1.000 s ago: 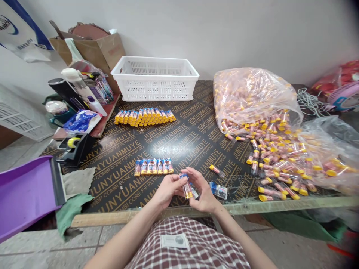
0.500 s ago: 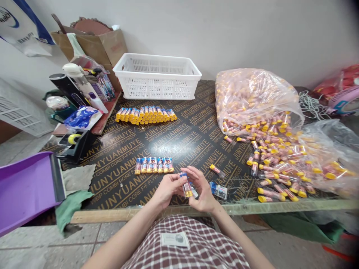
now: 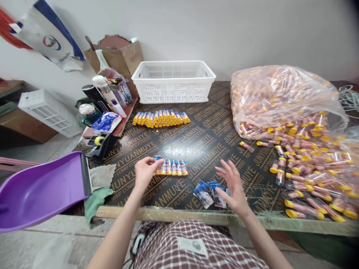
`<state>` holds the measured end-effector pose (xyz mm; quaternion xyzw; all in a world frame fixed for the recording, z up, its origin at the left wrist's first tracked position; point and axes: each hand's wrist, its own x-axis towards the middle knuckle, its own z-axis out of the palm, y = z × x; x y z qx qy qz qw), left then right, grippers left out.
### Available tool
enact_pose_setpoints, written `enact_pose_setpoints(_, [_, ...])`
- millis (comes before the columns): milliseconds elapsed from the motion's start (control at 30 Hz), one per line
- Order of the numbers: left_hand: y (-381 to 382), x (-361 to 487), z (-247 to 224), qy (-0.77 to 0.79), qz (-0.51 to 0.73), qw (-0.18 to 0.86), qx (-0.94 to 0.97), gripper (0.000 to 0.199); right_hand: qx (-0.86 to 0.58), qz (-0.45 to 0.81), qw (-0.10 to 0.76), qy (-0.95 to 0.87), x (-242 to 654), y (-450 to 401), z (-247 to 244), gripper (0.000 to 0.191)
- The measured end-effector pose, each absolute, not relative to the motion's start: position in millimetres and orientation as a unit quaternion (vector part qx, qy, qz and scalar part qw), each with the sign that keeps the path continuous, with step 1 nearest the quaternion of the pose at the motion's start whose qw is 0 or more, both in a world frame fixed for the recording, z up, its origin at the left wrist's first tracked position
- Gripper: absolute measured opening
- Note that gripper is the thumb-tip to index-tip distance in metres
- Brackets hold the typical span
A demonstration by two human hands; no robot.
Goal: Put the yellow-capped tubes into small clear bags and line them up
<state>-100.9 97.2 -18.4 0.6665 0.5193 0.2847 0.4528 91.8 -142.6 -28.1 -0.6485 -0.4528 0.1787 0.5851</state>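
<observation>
My left hand (image 3: 146,172) has its fingers pinched on a small blue-and-yellow tube (image 3: 157,159) at the left end of a short row of labelled tubes (image 3: 174,167); the fingers partly hide it. To the right, my right hand (image 3: 231,185) is raised with its fingers spread and nothing in them. Below and beside it lie flat clear packets with blue tops (image 3: 204,195). Farther back, a stacked group of blue-and-yellow tubes (image 3: 161,118) lies in front of the white basket.
A white basket (image 3: 173,89) stands at the back. On the right, a large clear bag (image 3: 280,93) spills pink tubes with yellow caps (image 3: 305,175). A black tape dispenser (image 3: 103,147) and purple dustpan (image 3: 47,186) are at left. The table's front edge (image 3: 168,215) is wooden.
The hands have moved apart. The left hand took a tube leftward to the row's end; the right let go and opened. More flat packets show near the right hand, and the camera view has shifted left.
</observation>
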Motion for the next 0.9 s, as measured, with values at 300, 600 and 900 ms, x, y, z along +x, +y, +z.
enact_pose_setpoints(300, [144.6, -132.1, -51.1, 0.597, 0.114, 0.207, 0.766, 0.048, -0.739, 0.092, 0.539, -0.394, 116.5, -160.4, -34.8, 0.07])
enact_pose_setpoints(600, [31.1, -67.2, -40.8, 0.35, 0.119, 0.399, 0.839, 0.032, -0.879, -0.065, 0.276, -0.383, 162.3, -173.8, -70.2, 0.038])
enact_pose_setpoints(900, [-16.6, -43.6, -63.3, 0.283, -0.001, 0.349, 0.893, 0.008, -0.887, -0.023, 0.229, -0.401, 170.7, -175.5, -76.9, 0.033])
